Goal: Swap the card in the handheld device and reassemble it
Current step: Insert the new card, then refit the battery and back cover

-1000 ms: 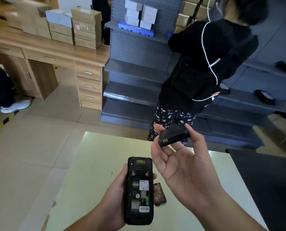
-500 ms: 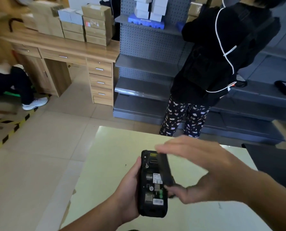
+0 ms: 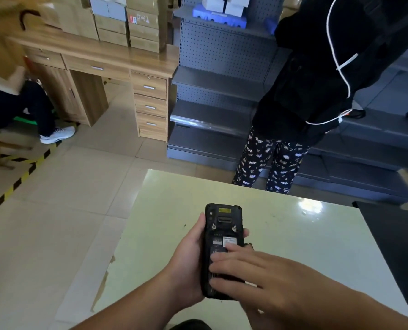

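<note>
Fingers (image 3: 224,260) of the right hand (image 3: 269,279) lie straight across the open back of the long black plastic handheld device (image 3: 222,248), gripped lengthwise by the left hand (image 3: 188,263)

The pale tabletop (image 3: 293,234) lies bare to the far, left and right of the handheld device (image 3: 223,225). A dark panel (image 3: 398,246) bounds the right side, and a standing person (image 3: 305,91) blocks the far edge.

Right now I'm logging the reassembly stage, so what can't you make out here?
- Head view: lower compartment of the handheld device, covered by right hand fingers; battery seating unknown.
- Card slot: labels too small and blurred.
- Dark item on the table behind the device: mostly hidden.
- Left hand fingertips: hidden behind the device.
</note>
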Demonstrator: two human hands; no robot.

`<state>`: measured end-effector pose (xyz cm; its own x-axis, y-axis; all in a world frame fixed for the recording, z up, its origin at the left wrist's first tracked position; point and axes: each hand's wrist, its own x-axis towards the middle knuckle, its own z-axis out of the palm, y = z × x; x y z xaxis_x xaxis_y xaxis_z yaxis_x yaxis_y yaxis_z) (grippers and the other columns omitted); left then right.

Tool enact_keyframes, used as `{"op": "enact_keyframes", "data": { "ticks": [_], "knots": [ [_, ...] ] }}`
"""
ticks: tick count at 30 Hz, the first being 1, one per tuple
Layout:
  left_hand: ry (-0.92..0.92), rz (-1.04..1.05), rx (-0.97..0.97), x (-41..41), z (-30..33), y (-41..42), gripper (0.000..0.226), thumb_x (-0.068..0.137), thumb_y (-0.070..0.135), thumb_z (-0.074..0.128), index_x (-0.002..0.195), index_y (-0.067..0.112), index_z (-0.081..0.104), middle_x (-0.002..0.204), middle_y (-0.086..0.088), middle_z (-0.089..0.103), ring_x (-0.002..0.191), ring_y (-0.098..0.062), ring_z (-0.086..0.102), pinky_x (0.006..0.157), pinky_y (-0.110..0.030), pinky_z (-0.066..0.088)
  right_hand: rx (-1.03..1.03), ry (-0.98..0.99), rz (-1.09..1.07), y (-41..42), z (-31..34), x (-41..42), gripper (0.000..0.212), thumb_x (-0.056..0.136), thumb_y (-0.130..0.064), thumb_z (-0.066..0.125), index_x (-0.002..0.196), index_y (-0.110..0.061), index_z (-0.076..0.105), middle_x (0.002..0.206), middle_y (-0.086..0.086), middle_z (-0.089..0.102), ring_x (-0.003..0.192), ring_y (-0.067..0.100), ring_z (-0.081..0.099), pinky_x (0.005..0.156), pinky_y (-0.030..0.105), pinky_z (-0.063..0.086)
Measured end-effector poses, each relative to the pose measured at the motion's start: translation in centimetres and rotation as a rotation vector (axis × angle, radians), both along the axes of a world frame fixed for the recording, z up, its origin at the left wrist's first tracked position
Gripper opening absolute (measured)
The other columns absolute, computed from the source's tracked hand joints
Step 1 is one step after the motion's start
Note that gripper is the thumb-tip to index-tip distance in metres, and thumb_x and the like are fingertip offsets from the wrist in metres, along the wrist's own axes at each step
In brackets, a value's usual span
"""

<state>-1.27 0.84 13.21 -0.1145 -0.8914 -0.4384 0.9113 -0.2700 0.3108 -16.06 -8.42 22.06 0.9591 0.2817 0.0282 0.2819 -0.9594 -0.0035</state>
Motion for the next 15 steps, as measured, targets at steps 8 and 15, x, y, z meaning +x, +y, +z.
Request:
{"op": "enact_keyframes", "data": {
  "ticks": [8, 15],
  "knots": [
    [0.029, 0.021, 0.032, -0.1, -0.4, 0.2, 0.093, 0.091, 0.079, 0.032, 0.139, 0.003, 0.059, 0.104, -0.01, 0.068, 0.097, -0.025, 0.068, 0.08, -0.033, 0.058, 0.294, -0.124, -0.113, -0.1, -3.5, 0.1, 0.029, 0.093, -0.021, 0.079, 0.12, -0.01, 0.076, 0.129, 0.004, 0.071, 0.133, 0.014, 0.059, 0.117, 0.038, 0.043],
    [-0.158, -0.002, 0.117, 1.0, -0.6, 0.2, 0.089, 0.085, 0.087, 0.03, 0.131, 0.022, 0.069, 0.114, -0.002, 0.073, 0.094, -0.023, 0.069, 0.074, -0.036, 0.059, 0.432, -0.209, -0.222, -1.1, -6.1, 0.6, 0.023, 0.101, -0.017, 0.071, 0.122, -0.014, 0.077, 0.138, -0.004, 0.069, 0.143, 0.011, 0.051, 0.12, 0.053, 0.038]
  ]
}}
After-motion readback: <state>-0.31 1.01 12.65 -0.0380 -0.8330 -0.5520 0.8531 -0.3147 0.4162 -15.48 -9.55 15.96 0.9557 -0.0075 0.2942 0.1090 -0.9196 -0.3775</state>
